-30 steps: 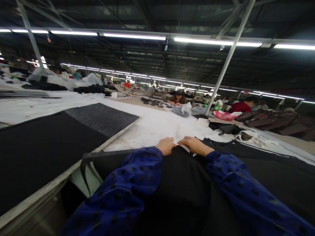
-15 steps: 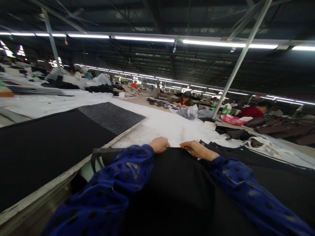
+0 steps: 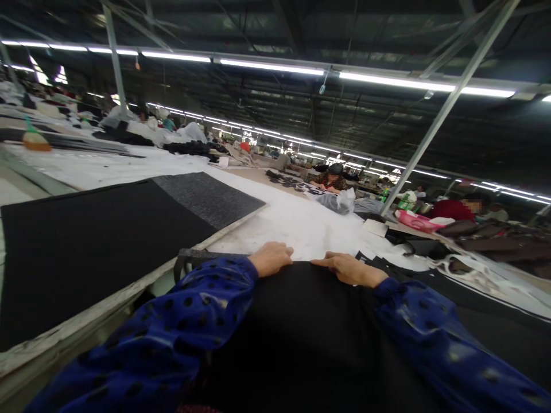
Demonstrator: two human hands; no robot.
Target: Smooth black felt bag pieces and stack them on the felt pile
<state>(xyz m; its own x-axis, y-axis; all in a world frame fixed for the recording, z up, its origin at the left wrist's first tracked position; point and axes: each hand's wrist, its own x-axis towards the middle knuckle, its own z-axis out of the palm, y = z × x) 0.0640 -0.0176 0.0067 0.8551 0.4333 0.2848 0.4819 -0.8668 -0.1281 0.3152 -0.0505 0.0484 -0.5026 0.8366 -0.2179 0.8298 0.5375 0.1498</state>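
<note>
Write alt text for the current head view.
A person's left hand and right hand, in blue dotted sleeves, touch the far edge of black fabric. Beyond lies a white surface; to the left, black and gray cloth.

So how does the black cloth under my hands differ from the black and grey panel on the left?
The black cloth has your left hand and right hand at its far edge; no hand is on the panel. The panel has a broad, speckled grey section at its far end, whereas the cloth is plain black between your hands. Both are largely black.
</note>
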